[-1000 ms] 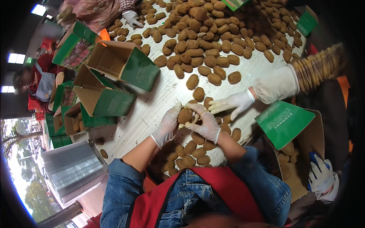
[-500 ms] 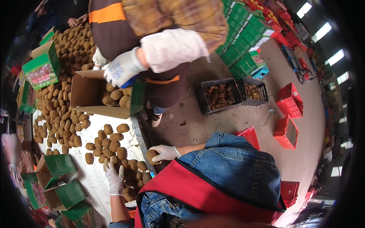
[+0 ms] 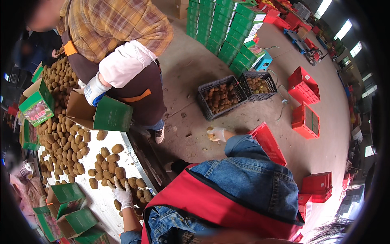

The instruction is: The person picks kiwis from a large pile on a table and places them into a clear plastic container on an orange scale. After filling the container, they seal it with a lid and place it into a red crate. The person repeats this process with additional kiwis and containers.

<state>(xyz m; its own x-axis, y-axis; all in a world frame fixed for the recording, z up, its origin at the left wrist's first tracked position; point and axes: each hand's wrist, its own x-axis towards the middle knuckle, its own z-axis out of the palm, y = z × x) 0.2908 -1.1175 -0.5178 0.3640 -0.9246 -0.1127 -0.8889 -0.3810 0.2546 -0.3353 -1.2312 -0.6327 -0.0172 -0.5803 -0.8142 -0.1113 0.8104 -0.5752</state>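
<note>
My left hand, in a thin pale glove, lies on a loose group of brown kiwifruit on the white tabletop. Its fingers are spread and touch the fruit without gripping any. Out over the floor to the right, my right hand, gloved as well, is closed around a single kiwifruit. This hand is slightly blurred. Beyond the group, a big heap of kiwifruit covers the table's far left part.
Across the table a co-worker's gloved hand grips a green carton. Black crates of kiwifruit stand on the floor, with a red crate beside my right arm. More open green cartons sit at the table's left side.
My right hand has swung from the table edge out to the right with the kiwifruit. My left hand stays by the fruit. The co-worker has tilted the carton, hiding its inside.
</note>
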